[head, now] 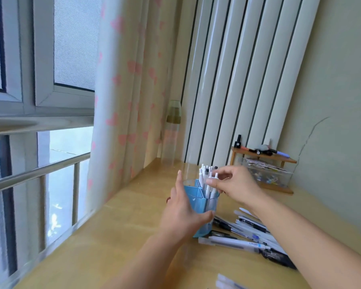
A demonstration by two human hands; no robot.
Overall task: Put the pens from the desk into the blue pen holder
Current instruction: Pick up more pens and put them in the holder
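The blue pen holder [198, 197] stands on the wooden desk [121, 236] with several white pens [204, 176] upright in it. My left hand [183, 213] grips the holder's near side, thumb across its front. My right hand [236, 185] is above the holder's rim and pinches the top of a white pen [212, 180] that stands in the holder. A pile of loose pens [244, 234] lies on the desk right of the holder, partly hidden under my right forearm. More pens [225, 282] show at the bottom edge.
A clear bottle with an olive cap [172, 132] stands behind the holder by the curtain [125, 101]. A small wooden shelf [263, 163] with a clear box and small items sits at the back right against the wall. A window with a railing is on the left.
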